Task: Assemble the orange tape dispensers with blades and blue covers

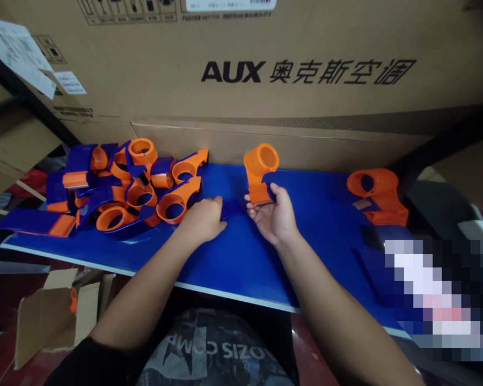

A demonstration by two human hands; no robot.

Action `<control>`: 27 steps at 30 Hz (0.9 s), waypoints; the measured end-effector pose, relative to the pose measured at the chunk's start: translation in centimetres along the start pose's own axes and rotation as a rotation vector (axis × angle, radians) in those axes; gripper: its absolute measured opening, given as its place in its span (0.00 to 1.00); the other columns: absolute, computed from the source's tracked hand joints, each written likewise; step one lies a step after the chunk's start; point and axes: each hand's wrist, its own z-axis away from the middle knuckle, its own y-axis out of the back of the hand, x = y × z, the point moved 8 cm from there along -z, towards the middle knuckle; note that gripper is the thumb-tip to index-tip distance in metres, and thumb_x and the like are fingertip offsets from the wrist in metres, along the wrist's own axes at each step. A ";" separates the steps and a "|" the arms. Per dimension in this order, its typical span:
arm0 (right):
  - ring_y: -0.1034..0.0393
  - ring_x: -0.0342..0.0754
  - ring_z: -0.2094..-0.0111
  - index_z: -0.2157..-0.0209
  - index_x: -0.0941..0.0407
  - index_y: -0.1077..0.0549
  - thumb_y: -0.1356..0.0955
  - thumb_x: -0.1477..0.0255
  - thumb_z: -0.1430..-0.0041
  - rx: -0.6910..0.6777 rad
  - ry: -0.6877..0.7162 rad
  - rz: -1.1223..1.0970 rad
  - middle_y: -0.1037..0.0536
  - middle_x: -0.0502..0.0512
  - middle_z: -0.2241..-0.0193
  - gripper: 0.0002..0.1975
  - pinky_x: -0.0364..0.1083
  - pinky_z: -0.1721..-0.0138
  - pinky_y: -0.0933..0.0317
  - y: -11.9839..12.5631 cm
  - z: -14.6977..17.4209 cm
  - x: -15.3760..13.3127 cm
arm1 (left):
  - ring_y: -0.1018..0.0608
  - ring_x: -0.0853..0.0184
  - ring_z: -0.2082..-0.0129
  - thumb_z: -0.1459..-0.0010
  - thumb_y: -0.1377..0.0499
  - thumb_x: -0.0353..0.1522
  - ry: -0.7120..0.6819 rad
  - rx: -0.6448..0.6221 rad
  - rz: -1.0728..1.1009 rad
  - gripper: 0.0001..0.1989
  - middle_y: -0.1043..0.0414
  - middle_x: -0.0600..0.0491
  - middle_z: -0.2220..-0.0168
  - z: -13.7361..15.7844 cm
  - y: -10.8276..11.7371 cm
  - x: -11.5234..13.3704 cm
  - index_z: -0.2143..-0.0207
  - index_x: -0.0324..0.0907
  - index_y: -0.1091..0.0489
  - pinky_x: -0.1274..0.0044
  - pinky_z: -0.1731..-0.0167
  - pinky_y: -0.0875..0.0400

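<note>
My right hand (277,217) grips an orange tape dispenser (261,167) by its lower end, its round ring pointing up. The palm is turned upward and the fingers wrap round the base. Left of it, my left hand (206,219) is closed with its knuckles up, low over the blue surface. A dark blue plastic piece (231,209) sticks out from its fingers towards my right hand; the rest is hidden by the hand. Close by on the left is a pile of orange and blue tape dispensers (171,208), lying at mixed angles.
Another orange dispenser (380,193) lies at the right on the blue tabletop (241,262). A large cardboard box (306,107) stands behind, and dark frame posts (44,112) rise at the sides. An open carton (44,321) is on the floor at lower left.
</note>
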 end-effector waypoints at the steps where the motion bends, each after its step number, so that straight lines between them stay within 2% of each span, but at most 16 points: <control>1: 0.29 0.44 0.76 0.62 0.56 0.24 0.32 0.50 0.39 -0.004 -0.004 -0.007 0.19 0.57 0.70 0.22 0.42 0.77 0.32 0.0 0.0 0.0 | 0.18 0.53 0.62 0.42 0.32 0.38 -0.007 0.004 0.029 0.18 0.22 0.42 0.59 0.2 0.3 -0.1 0.52 0.41 0.27 0.67 0.60 0.25; 3: 0.29 0.45 0.76 0.61 0.56 0.24 0.33 0.50 0.38 -0.025 -0.030 -0.026 0.19 0.57 0.70 0.22 0.42 0.78 0.33 -0.3 0.1 0.3 | 0.19 0.54 0.63 0.39 0.35 0.38 -0.028 0.082 0.106 0.12 0.22 0.45 0.62 0.9 1.3 -0.1 0.56 0.42 0.26 0.66 0.61 0.24; 5: 0.29 0.45 0.76 0.61 0.56 0.24 0.34 0.50 0.37 -0.062 -0.069 -0.043 0.19 0.57 0.69 0.22 0.43 0.78 0.32 -0.8 0.3 0.7 | 0.19 0.55 0.61 0.35 0.38 0.37 -0.023 0.233 0.222 0.10 0.22 0.45 0.61 2.0 2.5 -0.4 0.55 0.42 0.26 0.66 0.58 0.24; 7: 0.30 0.45 0.76 0.61 0.56 0.24 0.34 0.51 0.36 -0.099 -0.100 -0.046 0.20 0.57 0.69 0.21 0.43 0.78 0.33 -1.3 0.5 1.1 | 0.20 0.57 0.57 0.33 0.41 0.35 -0.014 0.376 0.351 0.11 0.22 0.45 0.58 3.1 3.3 -0.7 0.51 0.42 0.26 0.65 0.54 0.23; 10: 0.31 0.44 0.76 0.60 0.56 0.24 0.33 0.51 0.36 -0.133 -0.124 -0.034 0.20 0.57 0.69 0.21 0.42 0.78 0.33 -1.7 0.7 1.7 | 0.20 0.60 0.52 0.30 0.46 0.32 -0.060 0.476 0.504 0.18 0.24 0.46 0.52 4.2 3.7 -0.5 0.41 0.44 0.29 0.65 0.47 0.24; 13: 0.33 0.44 0.77 0.61 0.55 0.25 0.33 0.49 0.37 -0.151 -0.130 -0.018 0.21 0.56 0.69 0.23 0.43 0.78 0.35 -2.0 0.8 1.9 | 0.21 0.62 0.47 0.29 0.50 0.30 -0.129 0.490 0.578 0.26 0.27 0.45 0.43 4.6 3.5 -0.1 0.31 0.48 0.38 0.65 0.42 0.26; 16: 0.36 0.44 0.78 0.63 0.55 0.26 0.33 0.47 0.37 -0.157 -0.111 0.012 0.22 0.55 0.71 0.23 0.43 0.79 0.39 -2.1 0.9 1.9 | 0.23 0.60 0.44 0.29 0.49 0.30 -0.175 0.471 0.546 0.30 0.28 0.45 0.40 4.7 3.4 0.2 0.27 0.50 0.46 0.64 0.40 0.28; 21: 0.38 0.44 0.78 0.60 0.55 0.26 0.33 0.48 0.37 -0.199 -0.083 0.053 0.24 0.53 0.73 0.23 0.43 0.80 0.44 -2.9 1.5 1.8 | 0.27 0.53 0.40 0.31 0.44 0.44 -0.157 0.468 0.396 0.37 0.32 0.38 0.38 4.9 3.7 -0.1 0.25 0.44 0.51 0.59 0.39 0.31; 24: 0.38 0.44 0.78 0.55 0.55 0.27 0.31 0.49 0.38 -0.225 -0.098 0.063 0.25 0.52 0.74 0.24 0.43 0.80 0.45 -3.5 2.1 1.9 | 0.30 0.49 0.38 0.31 0.47 0.51 -0.210 0.447 0.285 0.42 0.35 0.35 0.38 5.0 4.1 0.1 0.25 0.39 0.55 0.57 0.39 0.32; 27: 0.38 0.44 0.79 0.51 0.55 0.27 0.30 0.50 0.39 -0.239 -0.112 0.073 0.26 0.50 0.75 0.25 0.44 0.80 0.46 -3.8 2.5 2.2 | 0.31 0.48 0.39 0.30 0.50 0.53 -0.252 0.485 0.191 0.44 0.36 0.33 0.39 5.3 4.6 0.0 0.24 0.36 0.58 0.57 0.40 0.33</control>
